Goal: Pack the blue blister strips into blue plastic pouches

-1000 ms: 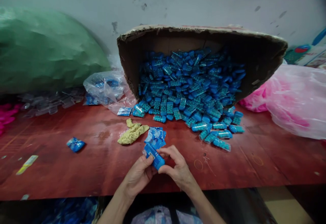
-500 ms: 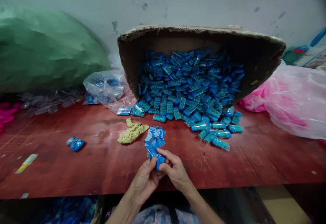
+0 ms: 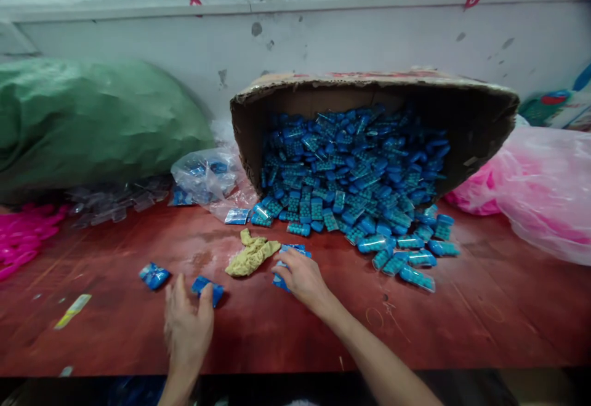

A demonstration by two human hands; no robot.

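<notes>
My left hand [image 3: 188,323] is open above the tabletop, fingers apart and slightly blurred. Its thumb overlaps a filled blue packet [image 3: 213,294] on the table. A similar blue packet [image 3: 154,275] lies just beyond its fingertips. Over a small stack of flat blue printed packets [image 3: 298,248], my right hand [image 3: 305,278] reaches with bent fingers, thumb and forefinger a little apart. It partly hides the stack, and whether the fingertips touch is unclear. A crumpled yellowish cloth-like piece [image 3: 252,257] lies to the left of that stack.
A cardboard box [image 3: 244,141] on its side spills blue-capped clear bottles of beads [image 3: 341,178] onto the red table [image 3: 323,344]. A green sack [image 3: 101,123], clear plastic pieces [image 3: 117,200] and pink items [image 3: 28,234] are at left. A pink-filled plastic bag [image 3: 549,191] is at right.
My hands have parted. The blue packet they held together now lies on the table by my left hand, which moved left. My right hand went forward to the stack. The view tilted up.
</notes>
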